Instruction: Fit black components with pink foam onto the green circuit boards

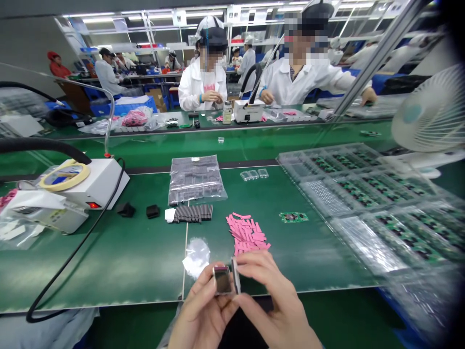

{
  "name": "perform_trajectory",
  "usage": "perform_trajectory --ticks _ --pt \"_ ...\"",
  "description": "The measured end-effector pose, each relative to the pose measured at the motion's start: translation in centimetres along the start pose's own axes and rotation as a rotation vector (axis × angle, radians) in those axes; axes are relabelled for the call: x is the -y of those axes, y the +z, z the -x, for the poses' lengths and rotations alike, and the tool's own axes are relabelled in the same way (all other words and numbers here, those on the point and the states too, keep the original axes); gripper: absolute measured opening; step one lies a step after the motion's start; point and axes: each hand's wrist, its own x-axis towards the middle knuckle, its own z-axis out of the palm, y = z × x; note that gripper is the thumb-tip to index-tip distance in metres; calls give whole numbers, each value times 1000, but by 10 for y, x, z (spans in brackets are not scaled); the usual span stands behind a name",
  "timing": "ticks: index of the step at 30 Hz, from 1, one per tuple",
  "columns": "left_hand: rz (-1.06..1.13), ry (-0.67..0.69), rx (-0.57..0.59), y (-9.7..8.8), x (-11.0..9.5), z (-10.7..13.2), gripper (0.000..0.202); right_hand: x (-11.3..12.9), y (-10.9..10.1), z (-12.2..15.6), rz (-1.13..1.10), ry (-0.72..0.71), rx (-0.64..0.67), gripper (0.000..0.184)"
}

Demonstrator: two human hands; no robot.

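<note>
My left hand [201, 310] pinches a small square module [222, 280] with a dark glossy face, held near the front edge of the green mat [127, 252]. My right hand [276, 300] pinches a thin grey strip [236, 275] upright against the module's right side. Just beyond my hands lies a pile of pink strips [248, 233]. A row of dark parts [192, 213] and a sealed bag of the same parts [195, 178] lie farther back. A crumpled clear film [196, 257] sits left of the module.
Clear trays of green circuit boards [366, 194] fill the right side. A single board [293, 217] lies near the pink pile. A white machine with a tape roll [65, 175] and black cable stands left. A white fan [432, 111] is at right. Two people in white coats [203, 82] sit across the conveyor.
</note>
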Motion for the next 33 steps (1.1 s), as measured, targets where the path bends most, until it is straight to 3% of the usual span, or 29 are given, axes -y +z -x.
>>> perform_trajectory --ticks 2,5,16,22,33 --pt "-25 26 -18 1 0 0 26 8 -1 -5 148 -133 61 17" --pt "-61 58 -88 1 0 -1 28 10 1 -6 310 -270 108 21" --pt "-87 45 -121 4 0 -1 30 4 5 -1 454 -394 24 22" --pt "-97 62 -106 8 0 -1 29 3 8 -2 461 -370 -53 29" --pt "-271 134 -157 16 -1 -3 33 2 14 7 357 -270 -21 29"
